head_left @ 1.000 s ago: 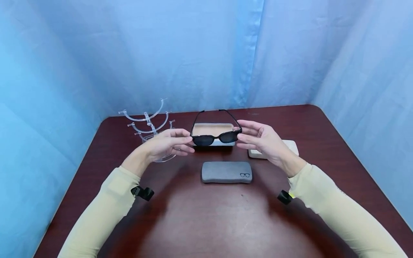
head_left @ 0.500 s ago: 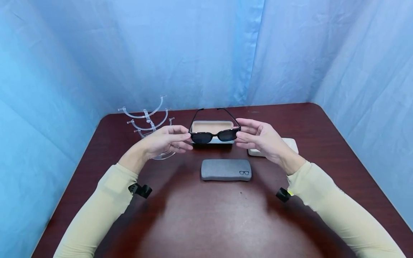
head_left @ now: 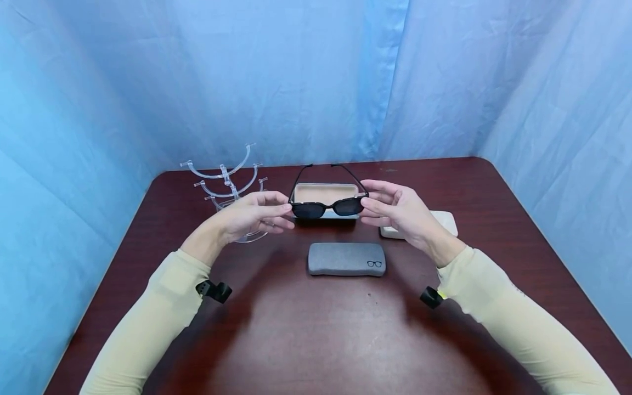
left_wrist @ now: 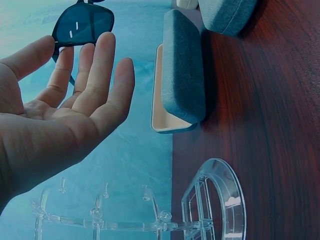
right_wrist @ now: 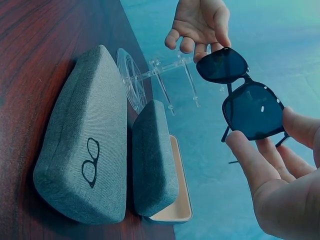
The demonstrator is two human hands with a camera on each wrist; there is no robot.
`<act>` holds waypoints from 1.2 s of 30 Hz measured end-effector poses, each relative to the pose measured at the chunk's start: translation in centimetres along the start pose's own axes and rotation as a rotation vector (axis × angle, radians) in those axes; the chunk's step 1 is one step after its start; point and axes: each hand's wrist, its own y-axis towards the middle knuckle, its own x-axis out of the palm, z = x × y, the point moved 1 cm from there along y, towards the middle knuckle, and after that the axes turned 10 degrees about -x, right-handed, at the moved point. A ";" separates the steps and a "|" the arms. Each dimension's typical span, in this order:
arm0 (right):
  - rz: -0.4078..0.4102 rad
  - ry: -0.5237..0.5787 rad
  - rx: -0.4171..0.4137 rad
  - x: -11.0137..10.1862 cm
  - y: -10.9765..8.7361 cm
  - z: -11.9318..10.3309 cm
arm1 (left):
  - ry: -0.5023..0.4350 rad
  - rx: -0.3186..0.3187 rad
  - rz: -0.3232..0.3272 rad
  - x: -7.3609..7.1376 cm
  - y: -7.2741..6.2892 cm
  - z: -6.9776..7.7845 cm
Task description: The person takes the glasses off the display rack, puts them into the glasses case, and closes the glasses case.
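Black sunglasses [head_left: 327, 208] are held up in the air between both hands, lenses toward me and temples spread out away from me. My left hand [head_left: 254, 216] pinches one end of the frame between thumb and fingers. At the other end, the right hand [head_left: 402, 213] pinches the frame by the hinge. Behind and below the sunglasses stands an open glasses case [head_left: 326, 190] with a beige lining; the sunglasses hide part of it. In the right wrist view both lenses [right_wrist: 255, 109] show, with a hand at either end.
A closed grey glasses case [head_left: 346, 259] with a glasses print lies in front. Partly behind the right hand is a cream case [head_left: 446, 222]. A clear acrylic glasses stand [head_left: 227, 178] is at the left, partly covered by the left hand. Blue curtains [head_left: 276, 82] surround the table.
The view has shifted slightly, so things sit a little higher in the picture. Both hands keep their hold on the sunglasses, which stay nearly in place over the open case.
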 end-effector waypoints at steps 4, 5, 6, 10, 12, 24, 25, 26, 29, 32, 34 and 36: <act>-0.051 -0.051 0.020 0.1 -0.3 -0.1 | 0.008 0.000 0.008 0.0 -0.1 -0.2; -0.069 -0.065 0.028 0.1 -0.4 -0.1 | 0.009 -0.003 0.012 0.0 -0.1 -0.3; -0.085 -0.080 0.036 0.2 -0.5 -0.1 | 0.011 -0.005 0.015 0.0 -0.2 -0.3; -0.135 -0.114 0.050 0.4 -0.7 -0.3 | 0.012 -0.010 0.022 -0.1 -0.2 -0.4; -0.152 -0.124 0.056 0.5 -0.8 -0.4 | 0.018 -0.004 0.021 -0.1 -0.3 -0.5; -0.313 -0.163 0.126 0.1 -1.3 -0.5 | 0.065 0.024 0.029 -0.2 -1.1 -0.3; -0.321 -0.157 0.123 0.0 -1.3 -0.5 | 0.070 0.025 0.025 -0.2 -1.1 -0.4; -0.325 -0.146 0.118 0.1 -1.3 -0.5 | 0.076 0.027 0.021 -0.2 -1.2 -0.4; -0.315 -0.109 0.118 0.2 -1.3 -0.5 | 0.082 0.037 0.012 -0.2 -1.2 -0.6; -0.298 -0.063 0.126 0.3 -1.2 -0.5 | 0.082 0.045 0.014 -0.2 -1.2 -0.7; -0.289 -0.043 0.136 0.3 -1.2 -0.5 | 0.080 0.048 0.018 -0.2 -1.3 -0.7; -0.286 -0.032 0.145 0.4 -1.1 -0.5 | 0.087 0.049 0.026 -0.1 -1.3 -0.7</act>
